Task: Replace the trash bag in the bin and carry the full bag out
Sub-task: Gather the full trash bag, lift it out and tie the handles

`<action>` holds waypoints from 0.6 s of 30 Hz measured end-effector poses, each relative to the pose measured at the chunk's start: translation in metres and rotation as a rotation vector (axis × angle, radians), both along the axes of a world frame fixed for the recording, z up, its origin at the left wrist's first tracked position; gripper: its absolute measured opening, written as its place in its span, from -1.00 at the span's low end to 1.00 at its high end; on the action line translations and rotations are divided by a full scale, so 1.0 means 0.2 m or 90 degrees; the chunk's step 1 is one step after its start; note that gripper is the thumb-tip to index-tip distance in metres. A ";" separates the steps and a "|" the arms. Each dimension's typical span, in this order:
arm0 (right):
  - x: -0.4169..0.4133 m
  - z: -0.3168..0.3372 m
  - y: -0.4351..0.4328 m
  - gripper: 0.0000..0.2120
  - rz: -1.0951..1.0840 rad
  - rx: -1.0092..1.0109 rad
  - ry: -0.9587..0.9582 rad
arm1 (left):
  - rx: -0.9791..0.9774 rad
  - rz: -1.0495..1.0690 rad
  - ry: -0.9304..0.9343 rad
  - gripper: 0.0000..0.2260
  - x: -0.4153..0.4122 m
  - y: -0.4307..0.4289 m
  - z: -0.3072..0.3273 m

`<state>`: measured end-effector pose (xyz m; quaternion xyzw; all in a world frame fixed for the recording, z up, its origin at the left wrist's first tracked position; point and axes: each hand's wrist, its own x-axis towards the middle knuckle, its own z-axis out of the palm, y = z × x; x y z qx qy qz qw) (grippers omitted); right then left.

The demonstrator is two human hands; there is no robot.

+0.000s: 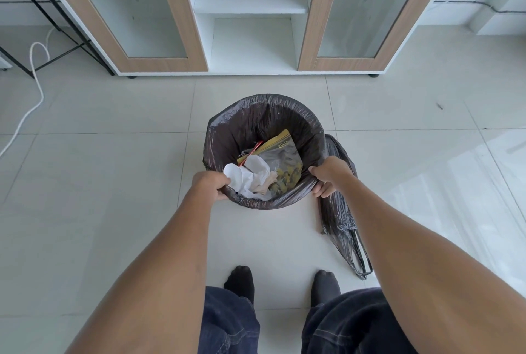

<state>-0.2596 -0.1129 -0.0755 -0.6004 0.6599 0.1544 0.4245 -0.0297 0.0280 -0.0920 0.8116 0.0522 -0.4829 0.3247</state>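
Left hand (212, 185) and right hand (330, 174) both fisted on full bag (264, 126) rim, approx 8 & 4 o'clock (spare bag (341, 220) on floor by right hand).

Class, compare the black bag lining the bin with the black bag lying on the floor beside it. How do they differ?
The lining bag is spread open over the bin rim; the floor bag lies flat and crumpled. The lining bag holds rubbish; the floor bag looks empty. Both hands grip the lining bag's rim; whether the right also holds the floor bag is unclear. Both are thin dark plastic.

black trash bag (250, 126), white paper (247, 177), possibly yellow-patterned packet (284, 166)
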 end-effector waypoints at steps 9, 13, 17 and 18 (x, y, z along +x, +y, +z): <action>0.01 -0.06 -0.02 -0.67 -0.036 -0.012 -0.018 | 0.072 -0.073 -0.035 -0.76 0.15 0.07 -0.08; 0.01 -0.05 0.00 -0.69 -0.050 -0.010 -0.015 | 0.056 -0.020 -0.085 -0.87 0.10 0.07 0.00; 0.02 -0.02 0.01 -0.64 -0.071 0.007 -0.030 | -0.028 0.081 -0.047 -0.91 0.07 0.04 0.03; 0.02 -0.02 0.00 -0.64 -0.079 0.006 -0.036 | -0.041 0.110 -0.042 -0.94 0.07 0.03 0.03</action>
